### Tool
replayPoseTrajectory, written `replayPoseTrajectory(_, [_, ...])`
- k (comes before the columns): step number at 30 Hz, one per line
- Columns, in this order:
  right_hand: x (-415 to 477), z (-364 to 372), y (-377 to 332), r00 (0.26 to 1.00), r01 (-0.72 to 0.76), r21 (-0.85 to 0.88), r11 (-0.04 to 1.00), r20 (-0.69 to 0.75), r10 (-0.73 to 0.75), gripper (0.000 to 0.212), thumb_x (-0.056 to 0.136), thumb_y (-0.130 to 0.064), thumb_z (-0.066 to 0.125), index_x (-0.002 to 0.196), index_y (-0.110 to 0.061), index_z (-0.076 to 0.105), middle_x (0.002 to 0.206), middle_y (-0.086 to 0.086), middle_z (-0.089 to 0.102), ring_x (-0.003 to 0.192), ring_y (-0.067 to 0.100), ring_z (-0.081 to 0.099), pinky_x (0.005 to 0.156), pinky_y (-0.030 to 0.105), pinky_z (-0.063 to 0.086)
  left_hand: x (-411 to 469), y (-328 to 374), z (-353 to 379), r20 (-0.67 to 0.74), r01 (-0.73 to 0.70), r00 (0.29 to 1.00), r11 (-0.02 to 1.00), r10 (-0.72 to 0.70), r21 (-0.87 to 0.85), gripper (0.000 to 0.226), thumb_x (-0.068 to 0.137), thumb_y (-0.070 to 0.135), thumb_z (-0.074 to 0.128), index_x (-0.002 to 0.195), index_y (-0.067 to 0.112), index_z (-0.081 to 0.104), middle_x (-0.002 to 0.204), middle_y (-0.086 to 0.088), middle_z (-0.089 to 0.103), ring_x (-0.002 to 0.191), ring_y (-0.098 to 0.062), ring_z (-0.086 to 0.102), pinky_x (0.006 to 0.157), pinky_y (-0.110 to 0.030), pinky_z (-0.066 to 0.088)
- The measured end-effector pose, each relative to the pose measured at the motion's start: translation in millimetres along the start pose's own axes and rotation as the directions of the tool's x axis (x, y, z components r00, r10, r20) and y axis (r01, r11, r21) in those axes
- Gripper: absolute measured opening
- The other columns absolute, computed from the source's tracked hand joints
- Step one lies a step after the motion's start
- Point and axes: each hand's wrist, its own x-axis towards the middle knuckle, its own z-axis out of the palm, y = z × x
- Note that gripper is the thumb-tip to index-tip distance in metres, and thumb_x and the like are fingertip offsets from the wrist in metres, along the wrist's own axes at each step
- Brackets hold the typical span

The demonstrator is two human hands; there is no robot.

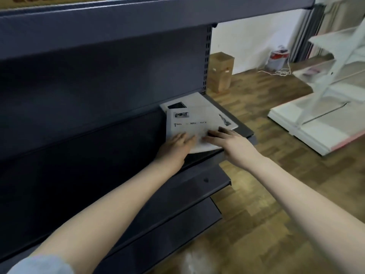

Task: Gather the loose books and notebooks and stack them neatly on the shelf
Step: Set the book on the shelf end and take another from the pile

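Note:
Two white books lie stacked at the right end of a dark grey metal shelf (98, 155). The top book (193, 125) has black print and a small picture on its cover and sits askew on the lower book (197, 100), which shows at the back and right. My left hand (175, 146) lies flat on the top book's near left corner. My right hand (231, 144) presses on its near edge with straight fingers.
Another dark shelf (138, 20) hangs above and lower shelves (177, 198) jut out below. A cardboard box (221, 72) stands on the wooden floor behind the unit. White shelving parts (320, 115) lie at the right, a red-white container (278, 58) by the wall.

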Motion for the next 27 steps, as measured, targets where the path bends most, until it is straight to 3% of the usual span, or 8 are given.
replayPoseTrajectory(2, [-14.7,6.5,13.8,0.991,-0.067,0.037,0.997,0.117,0.062,0.082,0.076,0.015,0.037,0.141,-0.034,0.039,0.152,-0.005,0.031,0.141,0.028,0.024,0.098,0.041,0.043,11.8,19.8,13.0,0.084,0.012,0.996,1.000,-0.012,0.001,0.070,0.089,-0.003,0.043,0.150,0.019,0.018,0.157,-0.010,0.013,0.144,-0.025,0.013,0.116,-0.033,0.017])
replayPoseTrajectory(4, [-20.5,16.9,24.3,0.980,-0.136,0.098,0.986,0.161,0.119,0.077,0.075,0.007,0.039,0.142,-0.032,0.039,0.153,-0.003,0.029,0.143,0.026,0.018,0.104,0.039,0.037,20.4,34.9,21.1,0.101,0.044,0.994,0.999,-0.045,0.010,0.063,0.088,0.005,0.046,0.147,0.016,0.026,0.150,-0.011,0.026,0.139,-0.027,0.024,0.110,-0.034,0.026])
replayPoseTrajectory(7, [-10.0,24.1,33.2,0.969,-0.188,0.158,0.969,0.194,0.156,0.065,0.075,-0.026,0.041,0.140,-0.032,0.041,0.152,0.002,0.032,0.142,0.027,0.018,0.107,0.046,0.035,36.0,40.7,20.0,0.058,0.047,0.997,0.999,-0.048,0.022,0.048,0.091,0.029,0.051,0.136,0.018,0.041,0.134,-0.006,0.043,0.128,-0.025,0.039,0.091,-0.036,0.043])
replayPoseTrajectory(9, [0.5,23.5,38.1,0.966,-0.184,0.133,0.974,0.207,0.154,0.059,0.082,-0.043,0.052,0.138,-0.029,0.042,0.153,0.005,0.030,0.140,0.031,0.019,0.107,0.044,0.034,47.3,38.0,17.5,0.089,0.038,0.995,0.999,-0.040,0.023,0.059,0.087,0.052,0.054,0.134,0.018,0.044,0.132,-0.006,0.046,0.126,-0.024,0.042,0.086,-0.036,0.045])
replayPoseTrajectory(13, [21.9,23.5,54.3,0.967,-0.156,0.133,0.979,0.223,0.124,0.064,0.087,-0.040,0.059,0.145,-0.027,0.034,0.157,0.004,0.018,0.142,0.030,0.012,0.112,0.040,0.018,67.6,31.5,19.0,0.191,0.111,0.976,0.993,-0.101,-0.043,0.083,0.082,0.063,0.053,0.147,0.016,0.029,0.153,-0.011,0.025,0.142,-0.022,0.021,0.110,-0.038,0.030])
replayPoseTrajectory(17, [44.2,26.2,77.6,0.957,-0.188,0.283,0.940,0.269,0.110,0.069,0.086,-0.037,0.065,0.145,-0.030,0.030,0.157,-0.002,0.014,0.146,0.024,-0.003,0.116,0.037,0.002,80.3,27.5,28.3,0.138,0.180,0.977,0.978,-0.165,-0.106,0.073,0.093,0.059,0.037,0.151,0.018,0.018,0.158,-0.011,0.011,0.146,-0.022,0.008,0.116,-0.035,0.014])
replayPoseTrajectory(24, [69.6,33.2,105.9,0.971,-0.123,0.340,0.932,0.236,0.042,0.070,0.079,-0.042,0.071,0.141,-0.036,0.039,0.154,-0.013,0.022,0.146,0.013,0.003,0.119,0.033,0.007,77.9,31.7,54.0,-0.086,0.210,0.970,0.965,-0.225,-0.159,0.063,0.098,0.049,0.031,0.150,0.015,0.018,0.158,-0.010,0.012,0.146,-0.021,0.006,0.117,-0.031,0.000])
replayPoseTrajectory(27, [68.2,42.8,108.6,0.994,-0.036,0.313,0.949,0.109,0.002,0.070,0.076,-0.058,0.061,0.139,-0.036,0.041,0.152,-0.009,0.028,0.145,0.019,0.012,0.118,0.040,0.014,79.1,29.0,57.8,-0.112,0.227,0.962,0.957,-0.249,-0.180,0.062,0.097,0.049,0.033,0.149,0.016,0.022,0.158,-0.009,0.015,0.146,-0.020,0.008,0.118,-0.034,0.004])
